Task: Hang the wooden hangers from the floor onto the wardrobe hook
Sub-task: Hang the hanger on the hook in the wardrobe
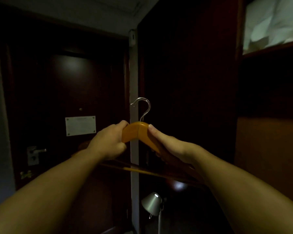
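Note:
I hold a wooden hanger (135, 131) up at chest height in the middle of the head view. Its silver metal hook (143, 107) points upward in front of a pale wall strip. My left hand (108, 142) grips the left shoulder of the hanger. My right hand (166, 144) closes over the right shoulder. The hanger's lower bar (142, 171) runs beneath my wrists. No wardrobe hook shows in the dark; the wardrobe panel (184, 81) stands right behind the hanger.
A dark door (66, 92) with a white notice (80, 125) and a lever handle (37, 151) is at left. A silver lamp shade (151, 203) on a white pole stands low centre. A shelf with white bedding (272, 24) sits top right.

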Demonstrator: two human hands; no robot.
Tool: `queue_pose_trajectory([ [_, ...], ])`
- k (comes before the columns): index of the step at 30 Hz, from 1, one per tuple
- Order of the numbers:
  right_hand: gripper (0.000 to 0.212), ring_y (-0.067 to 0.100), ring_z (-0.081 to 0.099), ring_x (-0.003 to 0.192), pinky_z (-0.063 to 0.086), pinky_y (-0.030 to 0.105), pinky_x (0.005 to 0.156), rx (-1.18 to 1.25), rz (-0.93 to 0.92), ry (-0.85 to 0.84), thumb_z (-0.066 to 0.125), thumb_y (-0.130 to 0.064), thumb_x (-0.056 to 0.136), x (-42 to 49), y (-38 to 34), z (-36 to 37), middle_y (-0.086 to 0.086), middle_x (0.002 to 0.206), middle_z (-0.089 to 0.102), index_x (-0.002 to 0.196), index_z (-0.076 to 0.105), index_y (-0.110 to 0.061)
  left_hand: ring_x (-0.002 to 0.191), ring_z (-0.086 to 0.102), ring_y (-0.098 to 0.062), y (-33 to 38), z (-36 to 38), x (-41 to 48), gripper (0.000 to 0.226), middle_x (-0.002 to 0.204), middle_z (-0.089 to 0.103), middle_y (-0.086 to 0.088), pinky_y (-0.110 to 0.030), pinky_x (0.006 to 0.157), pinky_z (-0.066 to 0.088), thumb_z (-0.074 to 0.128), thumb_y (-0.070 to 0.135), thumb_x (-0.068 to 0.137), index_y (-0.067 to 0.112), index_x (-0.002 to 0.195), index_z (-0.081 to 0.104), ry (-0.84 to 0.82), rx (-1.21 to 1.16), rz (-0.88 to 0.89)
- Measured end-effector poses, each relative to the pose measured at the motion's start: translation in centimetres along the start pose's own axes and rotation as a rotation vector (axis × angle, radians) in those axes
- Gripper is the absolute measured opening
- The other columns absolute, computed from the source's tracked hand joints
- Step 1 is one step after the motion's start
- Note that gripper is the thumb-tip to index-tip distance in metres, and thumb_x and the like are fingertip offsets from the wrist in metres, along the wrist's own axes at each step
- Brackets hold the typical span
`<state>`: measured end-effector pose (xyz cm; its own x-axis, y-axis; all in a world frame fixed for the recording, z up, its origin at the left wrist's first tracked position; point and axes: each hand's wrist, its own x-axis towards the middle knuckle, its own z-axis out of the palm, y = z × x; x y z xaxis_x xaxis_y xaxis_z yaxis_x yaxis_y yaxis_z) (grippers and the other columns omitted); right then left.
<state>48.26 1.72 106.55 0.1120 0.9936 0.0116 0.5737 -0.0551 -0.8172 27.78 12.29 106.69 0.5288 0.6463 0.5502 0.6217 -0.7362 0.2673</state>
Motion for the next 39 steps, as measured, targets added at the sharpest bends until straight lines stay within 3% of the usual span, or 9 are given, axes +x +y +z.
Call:
queue_pose_trajectory([
  [5, 0.102, 0.022, 0.058, 0.090, 0.050, 0.031, 0.076, -0.044, -0.034, 0.100, 0.029, -0.095, 0.057, -5.1, -4.5, -3.3, 0.010, 0.108, 0.058, 0.118, 0.055, -0.018, 0.080, 0.058, -0.009, 3.3, -4.4, 1.4, 0.059, 0.091, 0.052, 0.013, -0.037, 0.075, 0.052, 0.074, 0.024, 0.076, 0.045, 0.119, 0.039, 0.078, 0.020, 0.161],
  [10, 0.099, 0.020, 0.057, 0.084, 0.050, 0.031, 0.074, -0.042, -0.036, 0.170, 0.028, -0.095, 0.058, -9.8, -6.2, -6.4, 0.010, 0.101, 0.059, 0.108, 0.058, -0.014, 0.096, 0.056, -0.011, 7.1, -6.7, 1.7, 0.061, 0.108, 0.055, 0.009, -0.040, 0.087, 0.050, 0.072, 0.035, 0.083, 0.039, 0.133, 0.038, 0.139, -0.002, 0.314],
  [14, 0.099, 0.019, 0.059, 0.079, 0.051, 0.031, 0.073, -0.043, 0.019, 0.215, 0.028, -0.096, 0.068, -13.3, -5.9, -8.9, 0.008, 0.094, 0.061, 0.105, 0.063, -0.010, 0.096, 0.057, -0.012, 10.7, -6.5, 2.0, 0.060, 0.108, 0.057, 0.008, -0.040, 0.087, 0.050, 0.070, 0.034, 0.084, 0.035, 0.136, 0.040, 0.137, -0.058, 0.414],
  [18, 0.106, 0.019, 0.060, 0.078, 0.052, 0.033, 0.072, -0.035, 0.098, 0.289, 0.031, -0.100, 0.064, -16.9, -4.6, -11.8, 0.008, 0.090, 0.063, 0.104, 0.065, -0.008, 0.089, 0.055, -0.007, 15.0, -5.1, 2.8, 0.054, 0.099, 0.055, 0.013, -0.031, 0.081, 0.045, 0.070, 0.032, 0.085, 0.033, 0.132, 0.044, 0.131, -0.116, 0.529],
  [21, 0.112, 0.018, 0.064, 0.076, 0.055, 0.030, 0.066, -0.015, 0.145, 0.364, 0.032, -0.100, 0.062, -19.9, -3.7, -14.2, 0.008, 0.089, 0.066, 0.111, 0.067, -0.006, 0.085, 0.058, -0.009, 18.9, -3.8, 3.7, 0.050, 0.094, 0.056, 0.014, -0.036, 0.082, 0.050, 0.071, 0.031, 0.084, 0.032, 0.128, 0.046, 0.120, -0.173, 0.595],
  [24, 0.100, 0.015, 0.066, 0.063, 0.054, 0.026, 0.055, 0.053, 0.178, 0.399, 0.028, -0.095, 0.069, -23.2, -2.7, -16.8, 0.005, 0.074, 0.068, 0.100, 0.074, -0.012, 0.081, 0.058, -0.007, 23.0, -2.3, 4.6, 0.048, 0.087, 0.054, 0.018, -0.038, 0.079, 0.052, 0.069, 0.032, 0.084, 0.034, 0.126, 0.047, 0.128, -0.222, 0.670],
  [28, 0.086, 0.016, 0.071, 0.061, 0.056, 0.028, 0.055, 0.099, 0.269, 0.433, 0.028, -0.091, 0.077, -27.2, -0.5, -20.2, 0.004, 0.069, 0.073, 0.078, 0.079, -0.023, 0.080, 0.056, -0.003, 28.7, 0.2, 5.6, 0.041, 0.086, 0.055, 0.022, -0.037, 0.077, 0.053, 0.068, 0.036, 0.086, 0.041, 0.122, 0.048, 0.105, -0.299, 0.739],
  [33, 0.080, 0.025, 0.067, 0.090, 0.056, 0.038, 0.072, 0.095, 0.370, 0.475, 0.028, -0.092, 0.077, -30.7, 3.5, -24.8, 0.010, 0.099, 0.068, 0.104, 0.063, -0.026, 0.105, 0.056, -0.013, 35.2, 4.3, 6.3, 0.052, 0.115, 0.059, 0.010, -0.047, 0.093, 0.050, 0.068, 0.031, 0.086, 0.034, 0.133, 0.047, 0.054, -0.395, 0.765],
  [39, 0.097, 0.022, 0.063, 0.087, 0.055, 0.034, 0.072, 0.052, 0.457, 0.531, 0.035, -0.099, 0.061, -33.9, 7.9, -31.0, 0.010, 0.100, 0.065, 0.105, 0.068, -0.020, 0.126, 0.036, -0.014, 42.5, 8.5, 6.4, 0.079, 0.142, 0.039, 0.002, -0.044, 0.105, 0.039, 0.069, 0.036, 0.085, 0.032, 0.150, 0.026, 0.046, -0.446, 0.811],
])
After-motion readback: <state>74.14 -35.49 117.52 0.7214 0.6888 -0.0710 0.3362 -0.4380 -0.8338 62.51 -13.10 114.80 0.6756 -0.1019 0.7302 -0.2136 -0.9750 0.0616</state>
